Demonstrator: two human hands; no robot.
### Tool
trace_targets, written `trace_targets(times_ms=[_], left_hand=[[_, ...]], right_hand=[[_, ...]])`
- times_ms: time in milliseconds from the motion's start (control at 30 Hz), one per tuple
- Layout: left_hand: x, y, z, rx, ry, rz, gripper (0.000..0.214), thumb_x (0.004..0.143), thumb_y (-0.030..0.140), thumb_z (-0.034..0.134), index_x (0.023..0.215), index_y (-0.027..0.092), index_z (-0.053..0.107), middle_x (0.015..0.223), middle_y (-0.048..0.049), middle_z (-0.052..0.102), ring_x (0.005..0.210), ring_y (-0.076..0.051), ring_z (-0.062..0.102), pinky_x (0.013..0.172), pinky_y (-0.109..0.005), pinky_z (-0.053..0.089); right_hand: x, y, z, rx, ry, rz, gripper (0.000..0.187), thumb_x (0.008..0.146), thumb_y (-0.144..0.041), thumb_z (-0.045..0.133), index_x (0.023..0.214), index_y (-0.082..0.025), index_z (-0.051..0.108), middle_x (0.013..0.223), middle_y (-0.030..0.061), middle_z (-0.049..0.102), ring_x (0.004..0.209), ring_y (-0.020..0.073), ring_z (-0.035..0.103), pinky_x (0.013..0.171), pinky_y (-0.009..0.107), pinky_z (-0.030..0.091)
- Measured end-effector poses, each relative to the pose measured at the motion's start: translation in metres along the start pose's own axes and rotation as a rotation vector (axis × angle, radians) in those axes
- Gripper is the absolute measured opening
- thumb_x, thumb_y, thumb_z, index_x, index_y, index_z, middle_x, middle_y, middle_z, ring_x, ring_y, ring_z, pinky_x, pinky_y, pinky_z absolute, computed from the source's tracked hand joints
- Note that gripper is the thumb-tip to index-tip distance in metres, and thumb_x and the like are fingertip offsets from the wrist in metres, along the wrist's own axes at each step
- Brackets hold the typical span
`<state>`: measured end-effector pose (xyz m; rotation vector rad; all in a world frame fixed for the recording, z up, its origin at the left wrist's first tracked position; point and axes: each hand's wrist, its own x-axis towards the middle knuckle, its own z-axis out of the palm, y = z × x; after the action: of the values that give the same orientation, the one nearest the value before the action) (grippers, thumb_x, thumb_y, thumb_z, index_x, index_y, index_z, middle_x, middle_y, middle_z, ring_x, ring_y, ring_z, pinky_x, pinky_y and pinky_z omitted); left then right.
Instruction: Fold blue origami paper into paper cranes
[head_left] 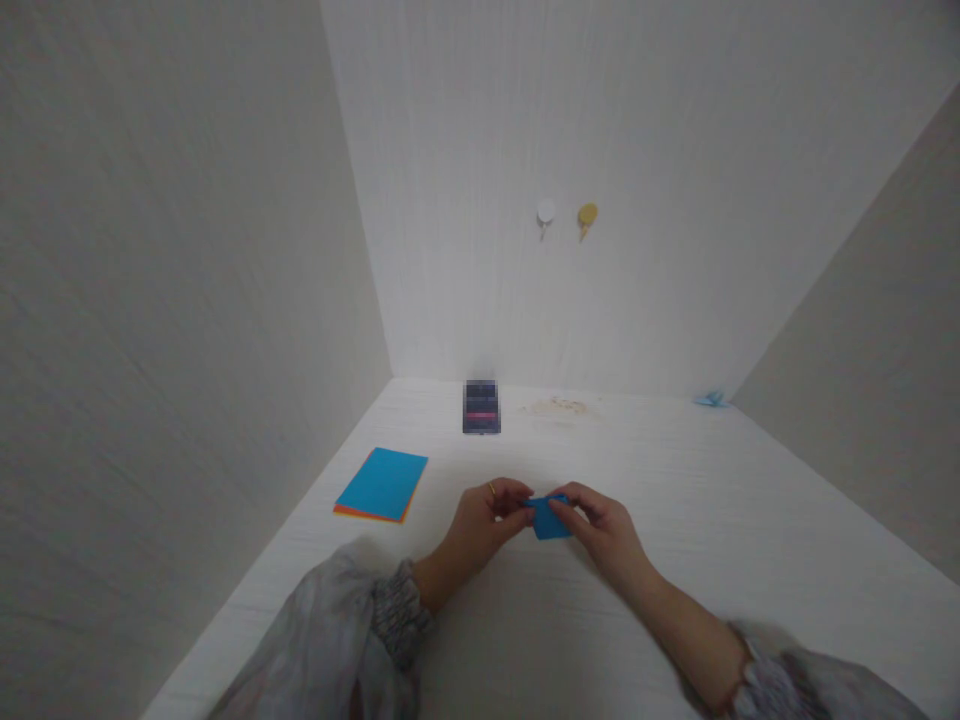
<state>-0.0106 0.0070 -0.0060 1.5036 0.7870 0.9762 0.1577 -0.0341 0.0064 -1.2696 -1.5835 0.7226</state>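
- Pinching a small folded piece of blue paper [550, 522] between both hands, a person sits at a white table [750, 530]; the paper is just above the tabletop, near the middle of its width and close to the person.
- The left hand [484, 522] grips the paper's left edge with fingertips and thumb closed on it; a thin gold-coloured ring [492, 489] shows on one finger.
- The right hand [600, 530] grips the paper's right side and top edge the same way, fingers curled over it.
- The two hands are drawn together, almost meeting over the paper, with both forearms reaching in from the near edge of the table in loose grey sleeves [352, 630].
- To the left of the hands, well apart from them, a flat stack of coloured paper sheets [382, 483] lies on the table, a blue sheet on top and orange edges showing beneath.
- Farther back, near the rear wall, lies a small dark rectangular object [481, 407], too blurred to identify.
- Just to its right there is a faint brownish scuffed patch [559, 406] on the tabletop.
- In the far right corner of the table rests a small pale blue paper shape [711, 399], too small to make out.
- On the rear wall, high above the table, a white hook [546, 213] and a yellow hook [587, 216] are fixed side by side.
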Motion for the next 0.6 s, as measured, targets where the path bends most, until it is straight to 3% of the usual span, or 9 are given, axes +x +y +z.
trace_targets(times_ms=[167,600], left_hand=[[0.0020,-0.0026,0.0017,-0.185,0.017,-0.114,0.023,0.059,0.029,0.069,0.071,0.013,0.057,0.057,0.0017,0.056,0.050,-0.009,0.054,0.052,-0.022,0.044],[0.0003,0.0046,0.0034,-0.199,0.052,-0.137,0.023,0.058,0.030,0.070,0.068,0.013,0.059,0.056,0.0014,0.058,0.047,-0.009,0.054,0.049,-0.020,0.044]], right_hand=[[-0.0029,0.0036,0.0008,0.053,0.019,0.023,0.017,0.077,-0.035,0.053,0.076,-0.021,0.062,0.070,0.0014,0.060,0.067,0.0156,0.053,0.062,0.025,0.042],[-0.0054,0.0031,0.0024,0.094,0.020,0.052,0.019,0.078,-0.036,0.052,0.075,-0.020,0.062,0.069,0.0015,0.059,0.065,0.0155,0.052,0.059,0.024,0.041]])
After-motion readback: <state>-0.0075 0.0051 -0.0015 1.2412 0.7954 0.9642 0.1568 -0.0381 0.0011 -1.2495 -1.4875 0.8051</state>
